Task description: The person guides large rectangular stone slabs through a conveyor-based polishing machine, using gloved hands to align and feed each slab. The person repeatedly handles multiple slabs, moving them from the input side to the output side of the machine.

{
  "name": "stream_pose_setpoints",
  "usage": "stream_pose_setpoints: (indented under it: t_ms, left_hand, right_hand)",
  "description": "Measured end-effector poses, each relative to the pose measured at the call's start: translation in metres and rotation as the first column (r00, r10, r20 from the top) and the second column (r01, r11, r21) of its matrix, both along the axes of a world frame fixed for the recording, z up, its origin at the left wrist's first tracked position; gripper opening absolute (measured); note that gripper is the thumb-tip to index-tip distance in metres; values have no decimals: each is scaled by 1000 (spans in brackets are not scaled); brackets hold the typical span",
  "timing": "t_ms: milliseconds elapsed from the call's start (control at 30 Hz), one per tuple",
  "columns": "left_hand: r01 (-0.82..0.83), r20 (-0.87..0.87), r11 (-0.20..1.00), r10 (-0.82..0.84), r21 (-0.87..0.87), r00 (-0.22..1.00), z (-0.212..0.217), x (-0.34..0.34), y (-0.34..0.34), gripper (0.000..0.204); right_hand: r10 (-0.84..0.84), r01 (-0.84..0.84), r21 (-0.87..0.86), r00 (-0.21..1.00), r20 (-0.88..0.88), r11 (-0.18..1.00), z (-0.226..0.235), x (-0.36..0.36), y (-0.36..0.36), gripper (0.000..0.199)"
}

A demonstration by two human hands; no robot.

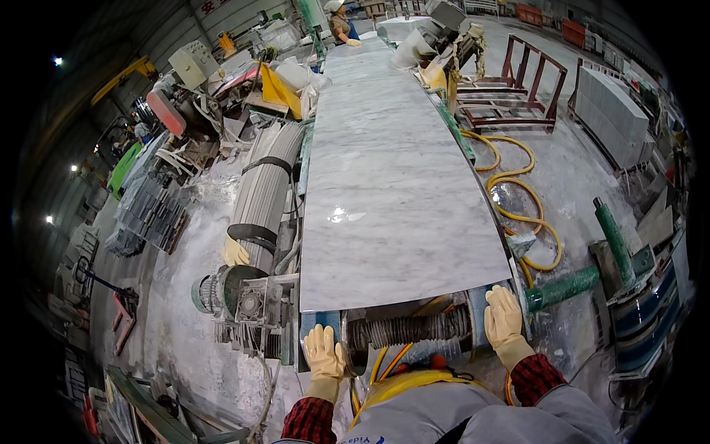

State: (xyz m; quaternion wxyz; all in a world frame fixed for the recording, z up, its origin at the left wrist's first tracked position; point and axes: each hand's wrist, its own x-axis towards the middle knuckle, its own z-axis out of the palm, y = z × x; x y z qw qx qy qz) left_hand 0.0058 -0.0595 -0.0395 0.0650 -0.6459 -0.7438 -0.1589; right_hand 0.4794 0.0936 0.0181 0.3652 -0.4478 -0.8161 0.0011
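A long white-grey marble slab [399, 214] with a wet sheen lies flat on a belt conveyor and stretches away from me. My left hand [323, 353], in a cream rubber glove, rests with fingers extended on the left blue belt [318, 320], just short of the slab's near edge. On the right blue belt [479, 302], my right hand [504, 317] lies flat in a matching glove, beside the slab's near right corner. Neither hand grips anything. Between the belts sits a dark ribbed roller [409, 330].
A motor [222, 288] and a bundle of strips [266, 181] bearing a loose glove [235, 252] stand left. Yellow hose [543, 222] coils on the right floor near a red metal rack [518, 92] and green pipe [566, 287]. Another person [342, 24] stands at the slab's far end.
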Motion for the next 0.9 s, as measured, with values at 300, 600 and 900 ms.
stream_pose_setpoints:
  t_ms: [300,600,900]
  left_hand:
    - [-126,44,992,126,11,991,-1,16,-6,59]
    - [-203,176,977,212,-64,961,5,31,-7,58]
    - [80,268,997,-73,-14,961,16,9,-30,65]
  right_hand:
    - [127,-140,-80,981,-147,987,40,-34,-11,30]
    - [-685,-747,-638,368,-629,185,-45,-165,-23,68]
    - [-912,-739,-588,-87,-400,328,-55,-231,30,51]
